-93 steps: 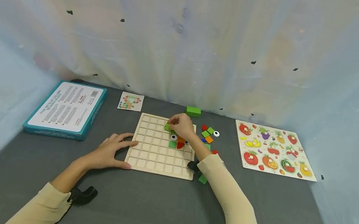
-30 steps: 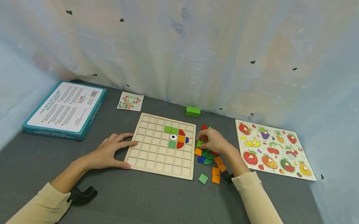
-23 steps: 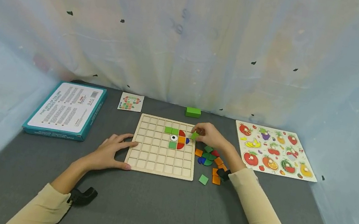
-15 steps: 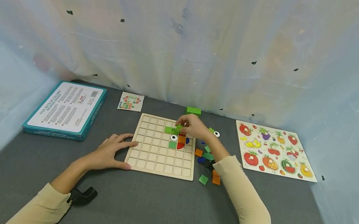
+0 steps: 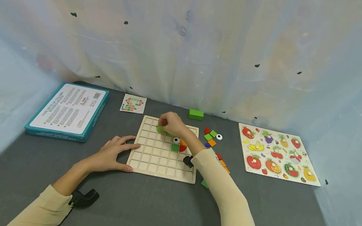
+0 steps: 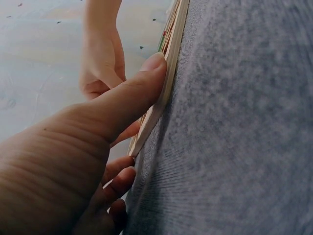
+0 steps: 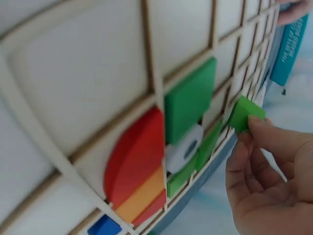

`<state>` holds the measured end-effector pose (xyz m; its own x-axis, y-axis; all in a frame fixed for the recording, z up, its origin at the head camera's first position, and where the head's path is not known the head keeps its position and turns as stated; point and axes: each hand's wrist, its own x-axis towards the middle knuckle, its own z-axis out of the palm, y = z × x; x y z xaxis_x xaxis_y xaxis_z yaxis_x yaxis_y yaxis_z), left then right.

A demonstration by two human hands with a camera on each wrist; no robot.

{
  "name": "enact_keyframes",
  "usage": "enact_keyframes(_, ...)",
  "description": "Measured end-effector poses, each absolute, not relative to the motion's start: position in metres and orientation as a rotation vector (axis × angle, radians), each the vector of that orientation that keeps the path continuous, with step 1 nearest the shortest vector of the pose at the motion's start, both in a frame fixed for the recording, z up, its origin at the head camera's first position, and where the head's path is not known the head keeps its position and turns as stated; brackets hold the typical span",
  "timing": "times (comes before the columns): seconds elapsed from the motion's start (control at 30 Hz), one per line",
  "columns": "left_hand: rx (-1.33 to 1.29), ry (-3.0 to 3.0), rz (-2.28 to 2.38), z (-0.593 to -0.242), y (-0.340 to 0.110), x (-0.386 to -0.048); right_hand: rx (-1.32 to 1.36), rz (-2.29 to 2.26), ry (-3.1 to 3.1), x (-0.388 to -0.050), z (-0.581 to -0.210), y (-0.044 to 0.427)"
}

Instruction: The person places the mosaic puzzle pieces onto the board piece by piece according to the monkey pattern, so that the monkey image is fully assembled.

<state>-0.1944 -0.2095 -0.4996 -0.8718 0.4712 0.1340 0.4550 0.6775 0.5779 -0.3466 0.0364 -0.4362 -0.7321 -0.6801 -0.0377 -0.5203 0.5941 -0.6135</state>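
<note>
My right hand [image 5: 173,124] pinches a light green square tile [image 7: 247,115] between thumb and fingers, at the far rows of the wooden grid board [image 5: 150,159]. In the right wrist view the tile is tilted over the grid, beyond two light green tiles lying in a row. Other pieces in the grid are a darker green square [image 7: 190,100], a white eye disc [image 7: 186,149], red curved pieces [image 7: 137,156], orange squares and a blue piece [image 7: 105,226]. My left hand [image 5: 112,153] rests at the board's left edge, fingers spread, thumb [image 6: 142,88] touching its near corner.
Loose coloured tiles [image 5: 211,142] lie right of the board, partly behind my right forearm. A pattern card [image 5: 133,104] and a green block [image 5: 195,114] stand behind it. A teal box [image 5: 66,110] lies left, a fruit puzzle board [image 5: 275,155] right.
My right hand set a green tile beside another, went to the pile on the right, took a further green tile and carried it left across the board. The left hand stayed put.
</note>
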Motion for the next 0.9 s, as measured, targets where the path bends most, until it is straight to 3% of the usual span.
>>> enact_keyframes(0.33,0.78,2.852,0.973,-0.5,-0.209,-0.195,-0.992,-0.575,2.754,-0.333,-0.43,0.051)
enact_keyframes(0.63,0.781,2.852,0.969,-0.499,-0.21,-0.194,-1.15,0.033,2.805,-0.288,-0.444,0.091)
enact_keyframes(0.9,0.792,2.853,0.963,-0.497,-0.209,-0.193,-1.055,-0.008,2.735,-0.274,-0.453,0.093)
